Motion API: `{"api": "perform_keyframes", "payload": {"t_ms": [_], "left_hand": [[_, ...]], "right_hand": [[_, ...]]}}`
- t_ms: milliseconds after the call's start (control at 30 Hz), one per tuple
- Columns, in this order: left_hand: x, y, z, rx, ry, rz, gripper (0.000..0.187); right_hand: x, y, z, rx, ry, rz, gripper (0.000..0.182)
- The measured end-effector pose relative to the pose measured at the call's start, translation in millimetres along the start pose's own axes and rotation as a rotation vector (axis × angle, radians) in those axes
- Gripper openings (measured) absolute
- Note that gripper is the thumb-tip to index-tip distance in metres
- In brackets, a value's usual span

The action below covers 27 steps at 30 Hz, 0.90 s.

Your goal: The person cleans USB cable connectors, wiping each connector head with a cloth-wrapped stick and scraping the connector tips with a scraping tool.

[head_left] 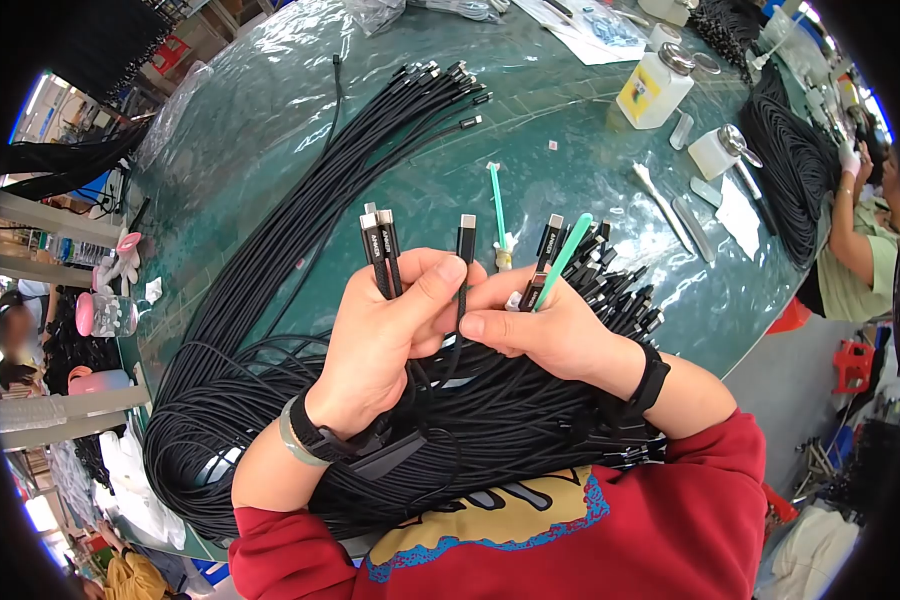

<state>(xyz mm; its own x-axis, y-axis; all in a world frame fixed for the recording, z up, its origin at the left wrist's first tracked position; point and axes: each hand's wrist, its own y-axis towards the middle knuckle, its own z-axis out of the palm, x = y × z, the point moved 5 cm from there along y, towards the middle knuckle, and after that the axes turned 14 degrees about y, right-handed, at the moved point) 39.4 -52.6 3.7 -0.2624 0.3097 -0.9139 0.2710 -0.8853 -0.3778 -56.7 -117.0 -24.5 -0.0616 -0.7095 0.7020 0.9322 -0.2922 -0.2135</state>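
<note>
My left hand [385, 325] is closed around black braided cables, with a few USB-C connectors [378, 245] marked ANKER standing up between its fingers. Between that hand's thumb and forefinger, another USB-C connector [466, 238] points upward. My right hand [560, 325] is closed too, its thumb touching the lower part of this same cable. A thin green stick [565, 255] and a further black connector [548, 242] rise from the right fingers. Beneath both hands lies a large coiled bundle of black cables [240, 330], its connector ends fanned out at the right.
A green table [530, 120] carries the work. Toward the back right stand a bottle with a yellow label [655, 88] and a smaller white bottle [715, 152]. Tweezers [662, 205] and another cable bundle [785, 165] lie at the right, near a co-worker [860, 240].
</note>
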Motion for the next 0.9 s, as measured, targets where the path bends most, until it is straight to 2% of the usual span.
{"api": "perform_keyframes", "payload": {"t_ms": [100, 233, 600, 900], "left_hand": [[-1, -1, 3, 0.015, -0.033, 0.015, 0.019], [-8, -3, 3, -0.147, 0.169, 0.137, 0.021], [-5, -3, 2, 0.005, 0.016, 0.074, 0.029], [-3, -2, 4, 0.083, -0.03, 0.08, 0.03]], "right_hand": [[1, 0, -1, -0.017, -0.058, -0.014, 0.009], [4, 0, 3, -0.036, -0.093, -0.053, 0.01], [2, 0, -1, -0.086, -0.108, -0.048, 0.019], [-2, 2, -4, -0.046, -0.039, -0.078, 0.016]]}}
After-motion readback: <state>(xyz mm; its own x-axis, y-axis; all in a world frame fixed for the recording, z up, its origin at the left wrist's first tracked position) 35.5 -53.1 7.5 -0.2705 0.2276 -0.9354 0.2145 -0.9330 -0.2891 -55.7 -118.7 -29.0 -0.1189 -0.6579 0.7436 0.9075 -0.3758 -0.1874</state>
